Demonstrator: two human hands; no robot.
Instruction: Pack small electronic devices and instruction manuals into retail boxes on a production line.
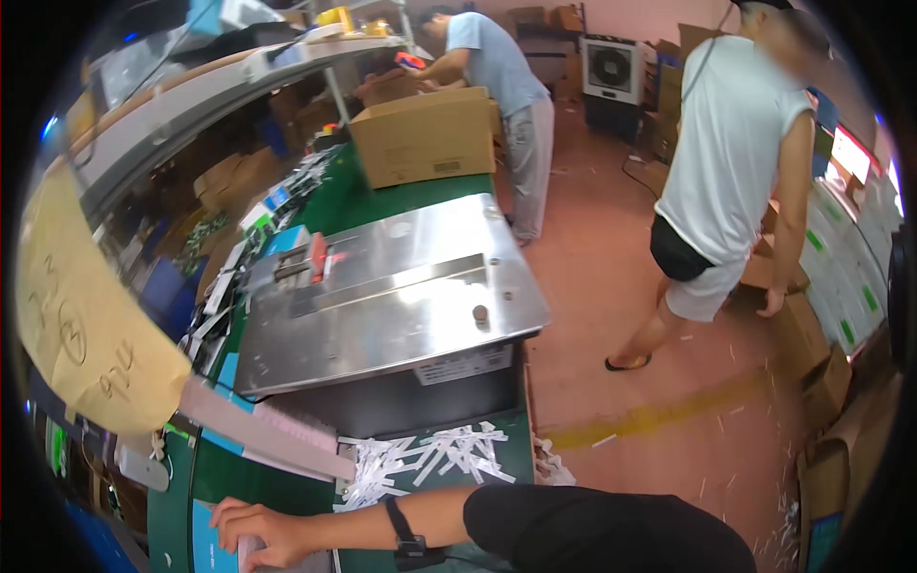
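My right hand [256, 537] reaches across from the lower right, in a black sleeve with a dark strap on the wrist. Its fingers curl over the edge of a blue box [203, 540], with the thumb on its pale side. The picture's lower edge cuts off part of that box. Beside my forearm, a heap of white paper strips [420, 463] covers part of the green bench [253, 489]. Just beyond stands a dark machine with a slotted steel top [401, 329]. My left hand is out of view.
A handwritten yellow paper [91, 315] hangs at the left, near a pale bar [263, 430]. Past the machine sits a cardboard carton [425, 138], with a person [497, 72] leaning behind it. Another person [731, 153] stands on the right; cartons [826, 392] line that side.
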